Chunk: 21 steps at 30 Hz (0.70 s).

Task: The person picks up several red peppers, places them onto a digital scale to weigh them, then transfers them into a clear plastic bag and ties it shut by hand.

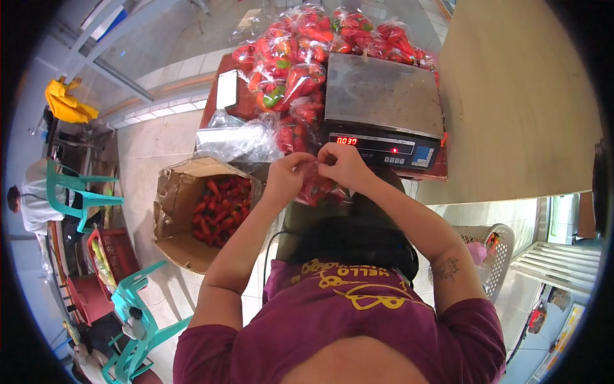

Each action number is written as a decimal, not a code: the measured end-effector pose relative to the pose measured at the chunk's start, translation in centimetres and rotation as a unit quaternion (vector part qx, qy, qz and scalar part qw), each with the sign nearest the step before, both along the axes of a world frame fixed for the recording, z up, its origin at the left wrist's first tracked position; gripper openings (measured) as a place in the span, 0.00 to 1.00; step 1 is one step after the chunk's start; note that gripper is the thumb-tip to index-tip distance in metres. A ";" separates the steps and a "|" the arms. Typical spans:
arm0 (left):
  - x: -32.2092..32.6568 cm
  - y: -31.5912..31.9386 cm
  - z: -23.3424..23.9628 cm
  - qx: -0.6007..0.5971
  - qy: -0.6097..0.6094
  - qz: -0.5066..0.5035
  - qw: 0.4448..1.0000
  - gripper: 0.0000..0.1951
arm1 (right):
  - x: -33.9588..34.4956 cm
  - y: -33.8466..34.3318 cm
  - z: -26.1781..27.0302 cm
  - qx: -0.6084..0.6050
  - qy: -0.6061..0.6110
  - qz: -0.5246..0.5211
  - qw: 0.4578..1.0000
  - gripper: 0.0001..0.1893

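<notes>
My left hand (290,175) and my right hand (343,163) pinch the gathered top of a clear plastic bag of red peppers (319,189), held just in front of the table edge. Several knotted bags of red peppers (307,79), a few with green ones, are heaped beyond my hands. Right of the heap stands a digital scale (383,96) with a bare metal plate and a lit red display. Loose clear plastic bags (240,141) lie on the table's left part, below a phone (227,90) with a white screen.
An open cardboard box (175,211) with loose red peppers (223,209) stands left of me. A wooden board (518,105) extends on the right, above a perforated plastic basket (503,254). Teal plastic chairs (86,189) and a red crate (115,254) stand farther left, near a seated person (36,197).
</notes>
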State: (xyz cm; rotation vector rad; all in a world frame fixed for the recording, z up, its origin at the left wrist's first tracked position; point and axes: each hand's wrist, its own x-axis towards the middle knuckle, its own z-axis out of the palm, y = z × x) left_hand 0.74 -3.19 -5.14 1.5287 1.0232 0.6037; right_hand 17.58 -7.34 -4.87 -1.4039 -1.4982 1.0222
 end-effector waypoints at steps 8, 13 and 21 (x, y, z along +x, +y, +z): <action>0.9 -1.0 -1.6 0.298 0.122 0.014 0.947 0.04 | -0.4 0.3 -0.1 0.003 -0.039 -0.029 0.999 0.08; 1.2 -2.1 -1.0 0.263 0.134 0.035 0.955 0.05 | -1.0 0.5 0.8 0.036 -0.090 -0.013 0.995 0.09; 0.4 -2.0 -0.4 0.081 0.009 0.056 0.995 0.06 | -0.8 0.5 -0.5 0.147 -0.169 0.023 0.974 0.10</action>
